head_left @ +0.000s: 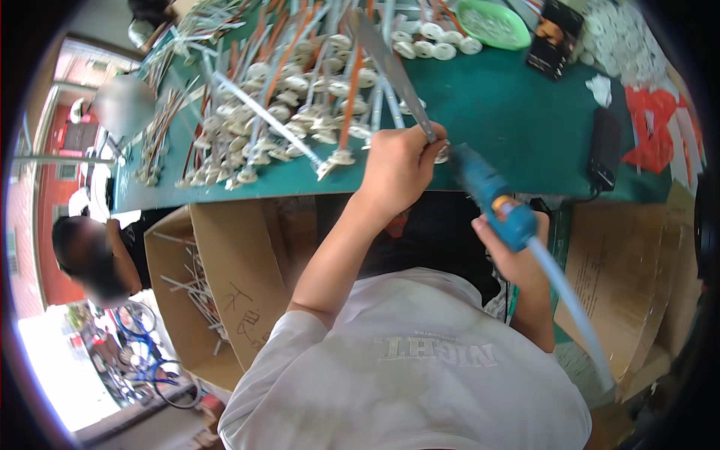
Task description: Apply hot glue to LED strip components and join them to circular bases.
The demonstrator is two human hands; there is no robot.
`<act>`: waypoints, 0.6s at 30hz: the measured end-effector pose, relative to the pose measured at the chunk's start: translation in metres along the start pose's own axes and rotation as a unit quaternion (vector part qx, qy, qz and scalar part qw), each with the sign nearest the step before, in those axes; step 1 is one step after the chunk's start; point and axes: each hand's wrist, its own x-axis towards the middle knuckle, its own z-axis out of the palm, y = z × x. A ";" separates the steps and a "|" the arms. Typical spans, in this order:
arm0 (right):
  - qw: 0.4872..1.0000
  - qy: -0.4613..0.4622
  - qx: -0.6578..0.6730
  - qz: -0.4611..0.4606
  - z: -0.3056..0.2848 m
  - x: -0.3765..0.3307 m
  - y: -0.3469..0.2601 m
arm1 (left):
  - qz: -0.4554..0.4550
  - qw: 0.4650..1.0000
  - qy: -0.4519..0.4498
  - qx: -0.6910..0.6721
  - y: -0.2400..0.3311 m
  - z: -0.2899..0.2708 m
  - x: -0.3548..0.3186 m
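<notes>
My left hand [396, 166] pinches the near end of a long grey strip [386, 64], which slants up and away over the table. A small pale round piece [442, 153] sits at that end, partly hidden by my fingers. My right hand [517, 255] grips a blue hot glue gun [486, 191], and a long translucent glue stick [574, 307] sticks out of its back. The gun's nozzle end is blurred, close beside the pale piece; whether they touch I cannot tell. Beyond my left hand lies a heap of strips with white round ends [300, 112].
On the green table [510, 105] are a green bowl [491, 24], a black box [555, 37], white rings [619, 41], a red plastic bag [651, 127] and a black device [602, 150]. Cardboard boxes [232, 277] [615, 277] stand below the edge. People [97, 255] are at the left.
</notes>
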 end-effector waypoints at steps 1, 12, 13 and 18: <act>0.994 0.026 0.085 0.056 -0.002 -0.002 0.008 | 0.008 1.000 -0.009 -0.005 0.001 -0.006 -0.001; 0.840 0.004 0.543 0.009 -0.064 0.058 0.061 | -0.171 0.953 0.249 0.031 -0.056 -0.264 -0.091; 0.869 0.003 0.495 -0.019 -0.066 0.076 0.067 | -0.201 0.952 0.228 0.039 -0.071 -0.310 -0.098; 0.875 -0.027 0.483 0.023 -0.083 0.125 0.097 | -0.285 0.910 0.123 0.273 -0.160 -0.424 -0.071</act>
